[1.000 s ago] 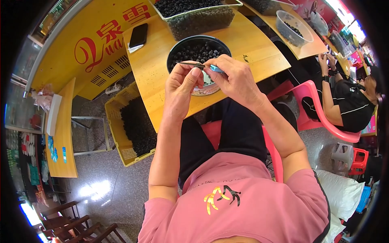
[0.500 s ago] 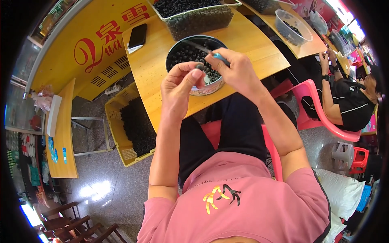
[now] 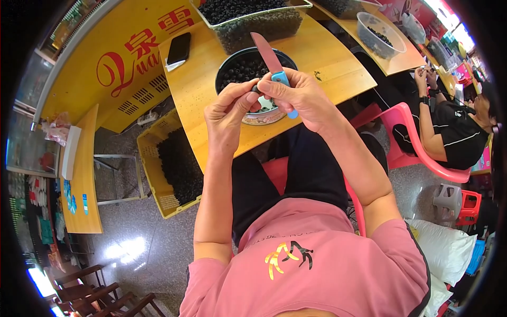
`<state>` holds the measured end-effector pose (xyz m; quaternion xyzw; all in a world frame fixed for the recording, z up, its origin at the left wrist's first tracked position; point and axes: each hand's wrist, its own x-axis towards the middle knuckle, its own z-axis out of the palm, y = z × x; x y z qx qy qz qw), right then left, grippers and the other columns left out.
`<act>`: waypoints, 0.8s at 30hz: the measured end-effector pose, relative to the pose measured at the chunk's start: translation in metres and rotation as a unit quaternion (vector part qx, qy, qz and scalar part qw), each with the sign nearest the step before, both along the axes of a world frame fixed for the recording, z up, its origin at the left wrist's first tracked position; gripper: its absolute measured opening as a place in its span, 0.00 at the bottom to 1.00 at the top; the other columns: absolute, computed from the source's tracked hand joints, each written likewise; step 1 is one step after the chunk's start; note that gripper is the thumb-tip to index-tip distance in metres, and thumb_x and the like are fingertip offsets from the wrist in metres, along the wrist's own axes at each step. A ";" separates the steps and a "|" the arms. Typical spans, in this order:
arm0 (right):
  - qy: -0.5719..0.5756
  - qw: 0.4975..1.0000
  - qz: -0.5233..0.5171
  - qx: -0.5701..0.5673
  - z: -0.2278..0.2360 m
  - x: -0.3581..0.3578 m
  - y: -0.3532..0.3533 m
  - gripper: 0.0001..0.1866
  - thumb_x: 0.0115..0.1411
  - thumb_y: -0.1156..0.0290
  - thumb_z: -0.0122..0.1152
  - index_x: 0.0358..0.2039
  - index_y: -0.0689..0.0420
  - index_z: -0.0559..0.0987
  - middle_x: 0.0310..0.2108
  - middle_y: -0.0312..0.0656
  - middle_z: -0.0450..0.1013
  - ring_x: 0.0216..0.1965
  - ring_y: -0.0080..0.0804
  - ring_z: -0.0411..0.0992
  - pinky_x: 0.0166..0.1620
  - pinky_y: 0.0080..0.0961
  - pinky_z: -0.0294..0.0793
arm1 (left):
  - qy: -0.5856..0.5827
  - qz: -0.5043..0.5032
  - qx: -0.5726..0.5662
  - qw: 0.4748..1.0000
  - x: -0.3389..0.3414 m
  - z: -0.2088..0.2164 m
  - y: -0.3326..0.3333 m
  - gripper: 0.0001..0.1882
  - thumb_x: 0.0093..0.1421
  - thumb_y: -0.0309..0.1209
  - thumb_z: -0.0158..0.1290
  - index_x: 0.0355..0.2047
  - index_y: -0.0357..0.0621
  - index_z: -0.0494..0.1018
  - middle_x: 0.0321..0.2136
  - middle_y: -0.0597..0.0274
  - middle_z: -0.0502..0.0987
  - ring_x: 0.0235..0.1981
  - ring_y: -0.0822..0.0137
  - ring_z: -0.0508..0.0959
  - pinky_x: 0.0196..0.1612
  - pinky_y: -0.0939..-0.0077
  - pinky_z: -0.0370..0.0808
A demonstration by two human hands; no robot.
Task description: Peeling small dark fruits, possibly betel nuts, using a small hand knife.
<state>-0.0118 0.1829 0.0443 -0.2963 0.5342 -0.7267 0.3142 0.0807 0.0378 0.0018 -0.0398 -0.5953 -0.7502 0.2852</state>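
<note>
Over the near side of a round tub (image 3: 260, 119) my two hands meet at the fingertips. My left hand (image 3: 224, 116) pinches a small dark round piece (image 3: 255, 90); its exact kind is hard to make out. In my right hand (image 3: 306, 100) is a knife (image 3: 268, 53) with a blue handle, its reddish-looking blade pointing up and away from me. The right thumb and fingertips also touch the dark piece. Many similar dark round pieces (image 3: 240, 73) lie inside the tub.
Behind the tub, a clear plastic bin (image 3: 259, 37) of dark pieces stands on the wooden table (image 3: 327, 58). A phone (image 3: 179, 48) lies at the left. A yellow crate (image 3: 143, 148) sits on the floor. To the right, a person (image 3: 465, 134) sits on a pink chair (image 3: 404, 137).
The knife has swung from pointing left over the tub to standing up and away. My right hand's fingertips have come in to the dark piece, which stays in my left hand.
</note>
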 end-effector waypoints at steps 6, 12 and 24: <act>-0.023 1.000 -0.003 0.003 -0.002 0.000 0.000 0.10 0.62 0.63 0.63 0.32 0.57 0.80 0.24 0.28 0.72 0.19 0.10 0.59 0.23 0.10 0.56 | 0.005 -0.014 0.019 1.000 0.001 0.002 0.003 0.11 0.60 0.21 0.57 0.44 0.36 0.78 0.34 0.63 0.78 0.32 0.75 0.76 0.37 0.83 0.74; 0.051 0.998 -0.038 0.029 0.002 0.007 0.003 0.12 0.63 0.63 0.62 0.37 0.59 0.81 0.26 0.29 0.73 0.19 0.09 0.58 0.22 0.10 0.55 | -0.055 0.127 -0.056 0.989 0.010 0.014 -0.015 0.11 0.61 0.22 0.56 0.44 0.36 0.77 0.34 0.64 0.79 0.32 0.78 0.75 0.37 0.85 0.73; 0.137 0.983 -0.090 0.078 -0.016 -0.019 0.023 0.14 0.63 0.60 0.61 0.40 0.58 0.81 0.26 0.28 0.73 0.21 0.09 0.58 0.24 0.09 0.55 | -0.101 0.366 -0.520 0.765 0.038 0.029 -0.086 0.11 0.57 0.26 0.57 0.40 0.37 0.77 0.37 0.56 0.76 0.37 0.61 0.78 0.43 0.71 0.74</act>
